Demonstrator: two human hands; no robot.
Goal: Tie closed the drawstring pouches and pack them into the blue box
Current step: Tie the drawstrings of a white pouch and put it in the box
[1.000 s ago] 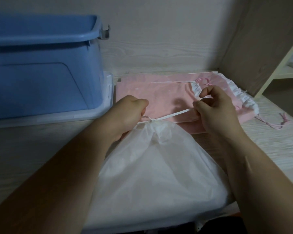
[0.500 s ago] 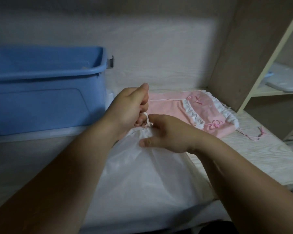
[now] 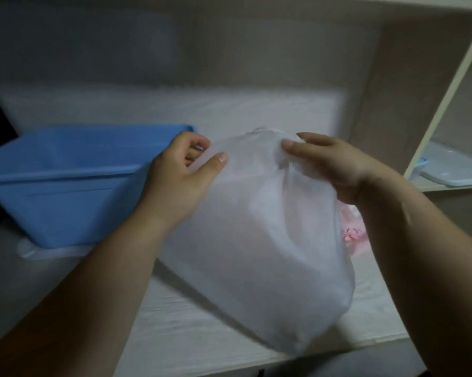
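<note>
A large white drawstring pouch [image 3: 259, 240] hangs lifted off the desk, its gathered top up between my hands. My left hand [image 3: 180, 175] grips its upper left side, thumb on the front and fingers curled behind. My right hand [image 3: 327, 167] pinches the upper right corner of the fabric. The blue box [image 3: 66, 180] stands open at the left, just beside my left hand. A pink pouch [image 3: 353, 235] with a small bow peeks out behind the white one, mostly hidden by it and my right arm.
The blue box sits on a white lid [image 3: 52, 251] on the pale wooden desk [image 3: 175, 327]. A shelf unit [image 3: 430, 131] rises at the right, holding a light tray [image 3: 452, 170]. The desk's front edge runs along the bottom.
Both hands left the drawstring at the pouch's neck and took hold of the fabric. The white pouch has risen off the desk. My head has tilted up, showing more of the box's opening.
</note>
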